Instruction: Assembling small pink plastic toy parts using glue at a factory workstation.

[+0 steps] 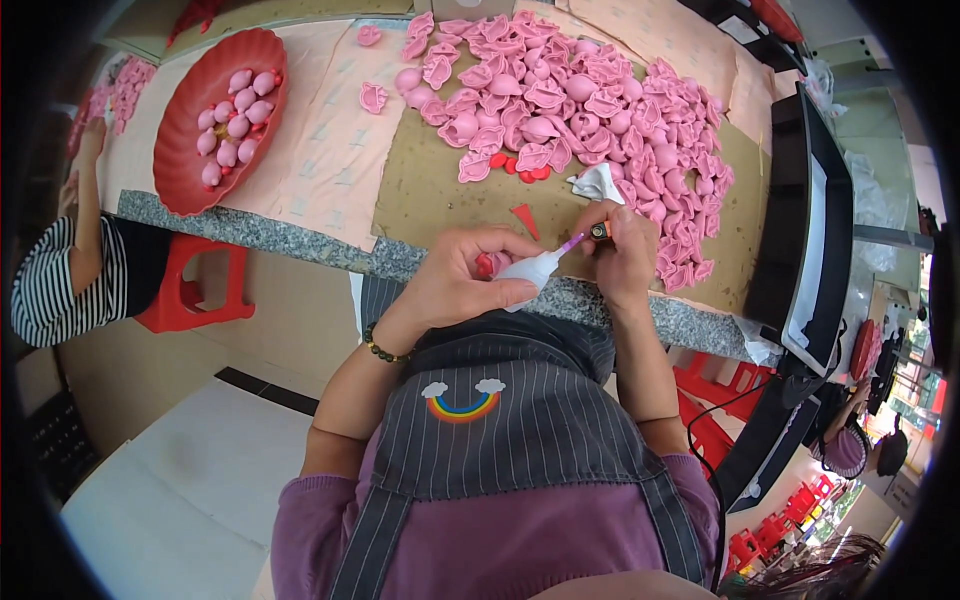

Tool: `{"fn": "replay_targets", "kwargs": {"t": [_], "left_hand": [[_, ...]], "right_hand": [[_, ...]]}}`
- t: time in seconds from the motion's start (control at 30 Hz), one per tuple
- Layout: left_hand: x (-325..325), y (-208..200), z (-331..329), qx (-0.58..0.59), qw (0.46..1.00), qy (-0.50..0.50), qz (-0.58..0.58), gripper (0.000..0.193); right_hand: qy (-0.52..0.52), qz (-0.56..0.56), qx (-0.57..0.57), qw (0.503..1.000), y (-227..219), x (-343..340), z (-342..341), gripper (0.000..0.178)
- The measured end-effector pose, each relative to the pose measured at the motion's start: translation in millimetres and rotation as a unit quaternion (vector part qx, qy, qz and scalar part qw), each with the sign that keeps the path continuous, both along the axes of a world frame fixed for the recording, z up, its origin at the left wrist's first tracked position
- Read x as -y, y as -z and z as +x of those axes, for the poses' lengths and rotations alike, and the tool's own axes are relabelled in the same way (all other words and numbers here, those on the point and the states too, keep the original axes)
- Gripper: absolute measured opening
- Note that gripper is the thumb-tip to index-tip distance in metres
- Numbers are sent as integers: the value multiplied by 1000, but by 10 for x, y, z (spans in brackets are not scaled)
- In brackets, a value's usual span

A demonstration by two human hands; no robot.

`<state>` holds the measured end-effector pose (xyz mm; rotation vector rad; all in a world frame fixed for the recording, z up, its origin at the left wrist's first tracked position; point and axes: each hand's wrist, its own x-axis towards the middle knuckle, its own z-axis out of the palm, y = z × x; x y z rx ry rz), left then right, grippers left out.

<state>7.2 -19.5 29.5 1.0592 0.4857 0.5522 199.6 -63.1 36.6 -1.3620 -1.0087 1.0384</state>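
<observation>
My left hand [455, 278] is closed around a white squeeze bottle [530, 270], whose thin purple-pink nozzle [571, 243] points up and right. A small red and pink piece [487, 264] sits in the same hand beside the bottle. In my right hand [630, 255] is a small orange and black lighter [600, 231], its end close to the nozzle tip; no flame shows. Just beyond lie a red tapered piece [525, 220], a crumpled white cloth [596, 184] and several red bits [525, 174]. A large heap of pink moulded shell-like pieces [560, 90] spreads behind them.
At the left, a red scalloped tray [178, 150] holds pink pieces with red ends. Paper and brown board cover the granite-edged table [300, 240]. A black bin-like frame [805, 220] borders the right side. Another person in stripes [65, 270] works at far left, near a red stool [205, 285].
</observation>
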Motion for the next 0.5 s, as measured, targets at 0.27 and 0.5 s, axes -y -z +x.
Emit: {"fn": "replay_targets", "kwargs": {"t": [0.27, 0.5], "left_hand": [[-11, -19, 4, -52, 998, 23, 32, 26], [-12, -7, 25, -54, 998, 26, 8, 27]], "right_hand": [[20, 36, 35, 999, 59, -1, 42, 49], [26, 32, 67, 997, 125, 10, 52, 48]]}}
